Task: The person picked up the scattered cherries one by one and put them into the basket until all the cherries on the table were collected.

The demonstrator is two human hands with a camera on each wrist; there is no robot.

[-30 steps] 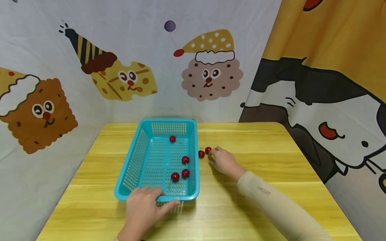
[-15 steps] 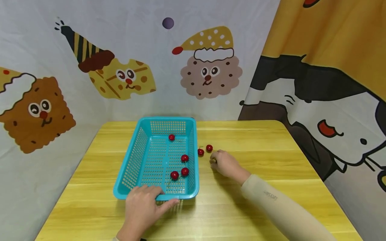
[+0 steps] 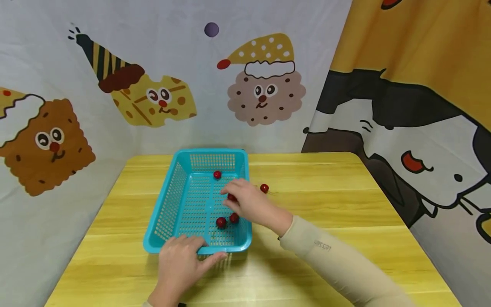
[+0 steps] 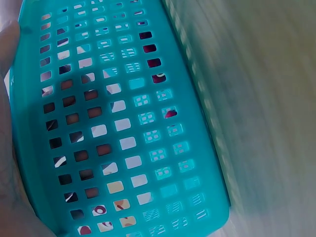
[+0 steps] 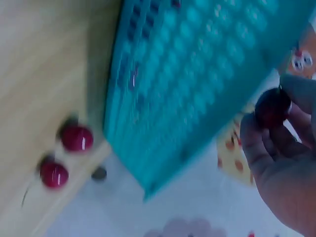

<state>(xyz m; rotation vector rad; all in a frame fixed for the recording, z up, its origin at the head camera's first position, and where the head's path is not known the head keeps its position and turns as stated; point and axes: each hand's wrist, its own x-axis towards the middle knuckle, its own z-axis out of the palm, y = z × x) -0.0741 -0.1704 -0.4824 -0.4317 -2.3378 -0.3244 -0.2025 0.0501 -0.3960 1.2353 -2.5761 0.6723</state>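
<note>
My left hand [image 3: 179, 261] grips the near rim of a turquoise plastic basket [image 3: 156, 226]; in the left wrist view, part of that hand [image 4: 9, 148] shows beside the perforated wall. Over the basket's right side, my right hand [image 3: 255, 204] pinches a dark red cherry [image 5: 273, 107] with a stem between thumb and fingers. Inside the basket lie a cherry at the far end [image 3: 217, 175] and two near the front right, one cherry [image 3: 220, 222] beside another cherry [image 3: 234, 218]. My right hand covers part of the basket floor.
Outside the basket's right wall, on the wooden table [image 3: 326, 187], lie two cherries, one [image 5: 77, 138] close to a second cherry [image 5: 54, 174] with a thin stem. A cartoon-printed cloth [image 3: 153, 42] hangs behind the table.
My right hand has moved left from the table beside the cherries to above the basket, carrying a cherry. My left hand stays on the near rim.
</note>
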